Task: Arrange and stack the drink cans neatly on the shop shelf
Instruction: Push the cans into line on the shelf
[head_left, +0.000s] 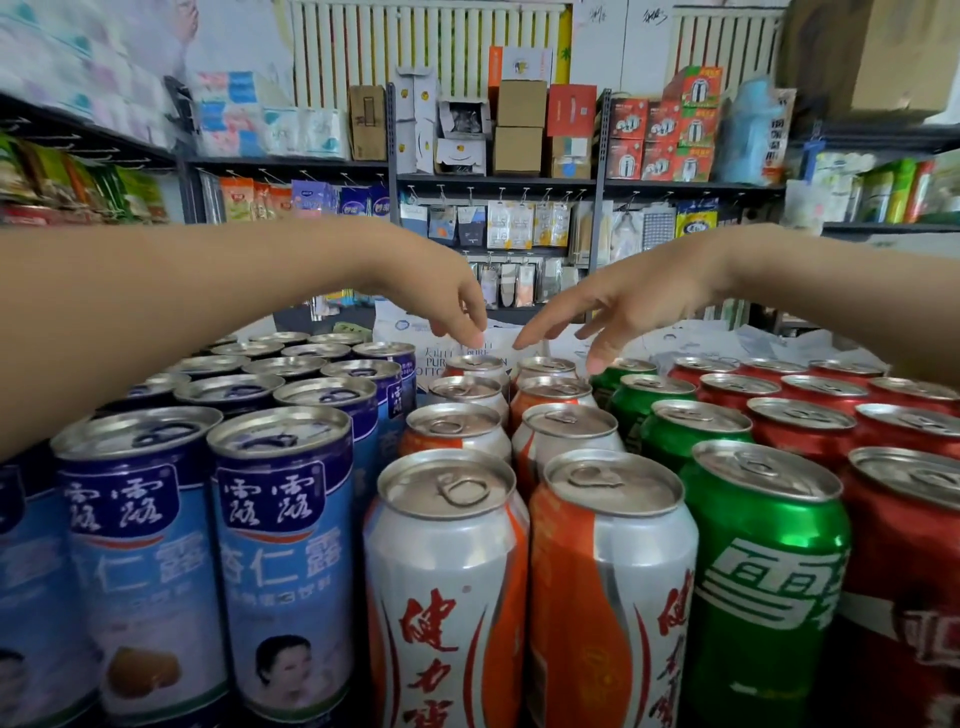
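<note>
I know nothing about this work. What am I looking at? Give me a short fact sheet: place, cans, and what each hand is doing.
Place: shop aisle, shelves of packaged goods behind
Cans: upright, in rows running front to back
Colours, left to right: blue cans, orange-and-silver cans, green cans, red cans
Left hand: empty, fingers relaxed, over the rearmost orange-and-silver cans
Right hand: empty, fingers spread, over the rear orange-and-silver and green cans
Contact: cannot tell if fingertips touch the tops
</note>
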